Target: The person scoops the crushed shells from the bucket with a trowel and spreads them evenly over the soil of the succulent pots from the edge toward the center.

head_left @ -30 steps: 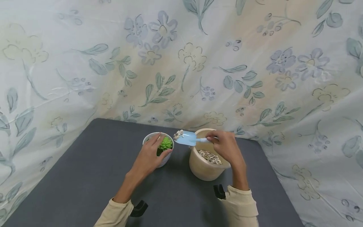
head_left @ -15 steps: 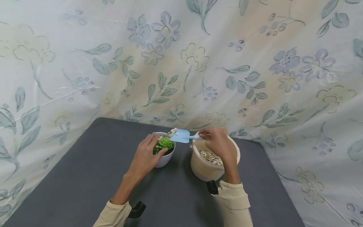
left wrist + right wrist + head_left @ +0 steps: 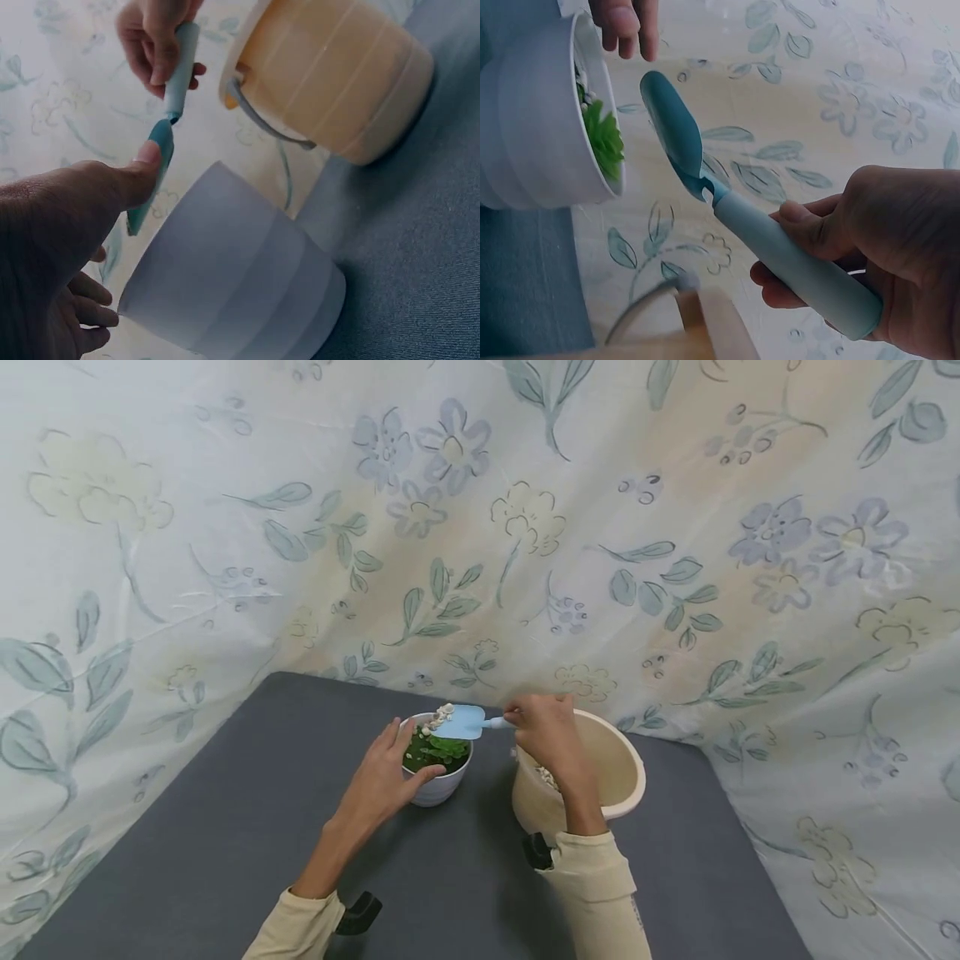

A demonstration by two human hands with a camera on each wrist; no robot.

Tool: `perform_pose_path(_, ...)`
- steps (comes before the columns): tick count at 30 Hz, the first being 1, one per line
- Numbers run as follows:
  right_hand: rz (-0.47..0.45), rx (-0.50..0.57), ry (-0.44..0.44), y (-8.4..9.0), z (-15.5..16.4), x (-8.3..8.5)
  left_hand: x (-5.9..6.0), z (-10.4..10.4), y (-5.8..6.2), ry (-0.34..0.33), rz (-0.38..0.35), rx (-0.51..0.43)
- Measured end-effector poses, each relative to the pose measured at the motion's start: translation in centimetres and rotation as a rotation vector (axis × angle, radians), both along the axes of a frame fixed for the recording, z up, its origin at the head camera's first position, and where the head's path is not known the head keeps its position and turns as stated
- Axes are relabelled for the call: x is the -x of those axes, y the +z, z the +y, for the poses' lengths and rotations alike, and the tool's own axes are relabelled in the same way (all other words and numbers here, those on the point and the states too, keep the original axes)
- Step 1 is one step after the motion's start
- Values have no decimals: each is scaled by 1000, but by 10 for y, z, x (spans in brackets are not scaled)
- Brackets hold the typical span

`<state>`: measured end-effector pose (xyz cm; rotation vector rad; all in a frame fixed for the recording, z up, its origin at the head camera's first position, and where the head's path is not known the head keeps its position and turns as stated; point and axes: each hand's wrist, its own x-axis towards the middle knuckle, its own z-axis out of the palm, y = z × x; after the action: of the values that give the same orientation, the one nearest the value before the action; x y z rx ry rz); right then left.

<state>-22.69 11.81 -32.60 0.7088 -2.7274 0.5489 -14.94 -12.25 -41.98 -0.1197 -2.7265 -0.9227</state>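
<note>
My right hand [image 3: 551, 739] grips the handle of a light blue hand trowel [image 3: 461, 722]. Its blade reaches over a white ribbed flowerpot [image 3: 438, 791], with pale pebbles [image 3: 441, 717] at the tip and edge. Inside the pot are a green succulent [image 3: 602, 139], dark soil and a few pebbles. Fingers spread, my left hand [image 3: 378, 777] is at the pot's left side near the rim; whether it touches the pot is hard to tell. In the left wrist view the thumb [image 3: 146, 169] appears close to the trowel blade [image 3: 154, 180].
A cream bucket [image 3: 630, 777] with a grey handle [image 3: 270, 124] stands right of the pot, partly behind my right forearm. Some pebbles [image 3: 547, 777] show inside it. Everything stands on a dark grey table [image 3: 247, 827], before a floral cloth [image 3: 480, 527].
My right hand has brought the trowel left from above the bucket to over the pot. The blade now tips, and pebbles slide at its edge. My left hand stays by the pot.
</note>
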Motion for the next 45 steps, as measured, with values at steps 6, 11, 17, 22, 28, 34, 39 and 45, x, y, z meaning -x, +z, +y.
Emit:
perform_pose_path(6,55,-85,-14,-5,-10,0,1,3,-4,-8,-74,-14)
perform_pose_path(11,139,-133,-22,-6,-15,-2,3,5,-7,-17,-59,-11)
perform_pose_path(17,260,-203,-62,-6,-17,-5,3,8,-10,-22,-41,4)
perform_pose_path(22,353,-269,-103,-5,-17,-6,5,10,-9,-27,-31,7)
perform_pose_path(28,363,-236,-104,-5,-10,-9,8,13,-8,-35,-29,34)
perform_pose_path(34,321,-132,-106,-2,6,-16,8,15,-7,-41,55,52)
perform_pose_path(39,358,-77,-128,0,24,-23,12,20,-1,-60,114,39)
perform_pose_path(45,376,-28,-156,-3,51,-30,16,31,8,-124,140,-1)
